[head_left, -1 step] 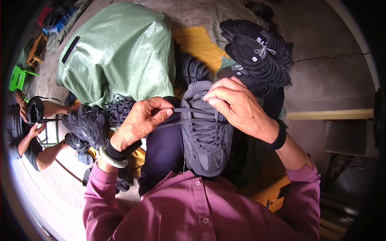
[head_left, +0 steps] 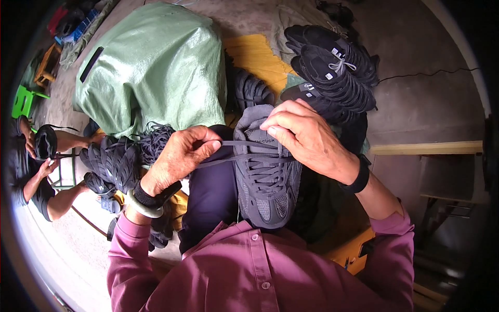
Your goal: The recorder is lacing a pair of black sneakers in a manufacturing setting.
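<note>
A dark grey sneaker (head_left: pixel 266 200) rests toe toward me on my lap, its laces crossed over the front. My left hand (head_left: pixel 182 156) pinches a flat dark shoelace (head_left: pixel 236 142) between thumb and fingers, left of the shoe. That stretch of lace runs nearly level across the tongue (head_left: pixel 254 117) to the upper eyelets on the right. Another strand lies just below it, also leading left. My right hand (head_left: pixel 314 140) is over the shoe's upper right side, thumb and fingertips pressed together above the tongue; what they pinch is hidden.
A big green woven sack (head_left: pixel 156 67) stands ahead on the left. Black shoes are piled (head_left: pixel 338 67) at the far right, and more shoes (head_left: pixel 112 161) lie left beside a bundle of laces (head_left: pixel 156 143). Another person's hands (head_left: pixel 47 169) hold a dark shoe at the far left.
My left hand has shifted very slightly left with the shoelace. My right hand's fingertips have moved a touch left; the sneaker stays in place.
</note>
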Available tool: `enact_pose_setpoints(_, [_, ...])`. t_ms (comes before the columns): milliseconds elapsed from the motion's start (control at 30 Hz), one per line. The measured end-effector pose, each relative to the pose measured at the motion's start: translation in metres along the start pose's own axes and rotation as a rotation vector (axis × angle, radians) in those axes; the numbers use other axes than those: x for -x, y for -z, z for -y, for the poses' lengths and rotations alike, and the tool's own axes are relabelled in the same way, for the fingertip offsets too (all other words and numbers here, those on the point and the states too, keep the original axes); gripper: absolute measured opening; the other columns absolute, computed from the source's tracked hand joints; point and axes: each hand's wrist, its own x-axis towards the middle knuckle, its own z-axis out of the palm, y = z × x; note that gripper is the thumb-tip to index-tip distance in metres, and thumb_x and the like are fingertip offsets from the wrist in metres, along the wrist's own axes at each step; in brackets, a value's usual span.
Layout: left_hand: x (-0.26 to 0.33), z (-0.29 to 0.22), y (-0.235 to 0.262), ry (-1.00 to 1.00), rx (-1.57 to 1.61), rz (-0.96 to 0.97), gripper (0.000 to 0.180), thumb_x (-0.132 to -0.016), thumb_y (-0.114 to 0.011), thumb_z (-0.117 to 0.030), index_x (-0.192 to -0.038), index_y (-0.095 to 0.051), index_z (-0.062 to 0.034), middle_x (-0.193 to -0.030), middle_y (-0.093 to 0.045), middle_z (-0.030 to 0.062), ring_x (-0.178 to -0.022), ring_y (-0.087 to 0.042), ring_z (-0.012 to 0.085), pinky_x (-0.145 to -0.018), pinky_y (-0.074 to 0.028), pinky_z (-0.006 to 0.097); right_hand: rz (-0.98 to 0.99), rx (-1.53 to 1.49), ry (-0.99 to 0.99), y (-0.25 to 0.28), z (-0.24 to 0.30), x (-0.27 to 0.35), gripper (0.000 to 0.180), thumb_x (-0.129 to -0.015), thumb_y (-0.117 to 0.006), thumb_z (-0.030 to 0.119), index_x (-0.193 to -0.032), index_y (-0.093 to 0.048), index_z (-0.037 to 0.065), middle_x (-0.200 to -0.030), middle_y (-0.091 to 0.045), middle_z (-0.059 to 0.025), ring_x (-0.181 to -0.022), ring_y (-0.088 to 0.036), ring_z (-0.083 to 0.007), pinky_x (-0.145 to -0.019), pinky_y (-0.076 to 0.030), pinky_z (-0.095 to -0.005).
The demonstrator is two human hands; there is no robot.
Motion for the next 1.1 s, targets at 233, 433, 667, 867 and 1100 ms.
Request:
enact_pose_setpoints(233, [0.018,-0.019,0.005,-0.105,0.086,0.091,0.012,-0.101,-0.069,-0.013,-0.097,-0.068,-0.0016,-0.083,-0.055,-0.005,-0.079,-0.048,0.0025,-0.067,-0.041,0.023,-0.028,-0.083,0.191,-0.023,0.004,-0.029,0.018,-0.093,-0.063,0.007,-0.11,-0.068,0.003,-0.11,-0.066,-0.0114,-0.102,-0.063,-0.0303,-0.096,-0.047,-0.0412])
enact_pose_setpoints(433, [0.015,-0.029,0.004,-0.294,-0.083,0.127,0.015,-0.095,-0.072,-0.012,-0.091,-0.064,-0.0011,-0.091,-0.058,0.0046,-0.086,-0.055,0.016,-0.079,-0.046,0.032,0.428,-0.368,0.077,-0.027,0.013,-0.051,0.054,-0.09,-0.051,-0.004,-0.144,-0.048,0.002,-0.103,-0.069,-0.0169,-0.09,-0.068,-0.0307,-0.084,-0.054,-0.0403])
enact_pose_setpoints(667, [0.014,-0.027,0.003,-0.37,-0.096,0.111,0.019,-0.097,-0.071,-0.015,-0.088,-0.063,-0.0006,-0.087,-0.061,0.007,-0.083,-0.057,0.0197,-0.079,-0.047,0.034,0.335,-0.338,0.104,-0.023,0.004,-0.049,0.021,-0.092,-0.061,0.011,-0.11,-0.065,0.002,-0.095,-0.07,-0.0175,-0.085,-0.069,-0.0353,-0.077,-0.051,-0.0452])
enact_pose_setpoints(867, [0.019,-0.017,0.003,-0.332,-0.169,0.06,0.026,-0.1,-0.069,-0.018,-0.084,-0.063,0.0014,-0.083,-0.061,0.0088,-0.079,-0.057,0.022,-0.073,-0.048,0.034,0.211,0.025,0.158,0.01,0.005,-0.035,0.011,-0.095,-0.06,0.014,-0.093,-0.068,0.006,-0.088,-0.069,-0.0076,-0.086,-0.067,-0.0282,-0.082,-0.046,-0.0414])
enact_pose_setpoints(1100, [0.021,-0.024,-0.006,-0.14,-0.267,-0.02,0.019,-0.098,-0.073,-0.017,-0.098,-0.068,0.0011,-0.074,-0.058,0.0042,-0.066,-0.052,0.0154,-0.064,-0.046,0.031,0.217,0.051,-0.055,0.009,0.01,-0.022,0.01,-0.094,-0.067,0.014,-0.094,-0.066,0.004,-0.082,-0.065,-0.0088,-0.079,-0.065,-0.0285,-0.077,-0.046,-0.0404])
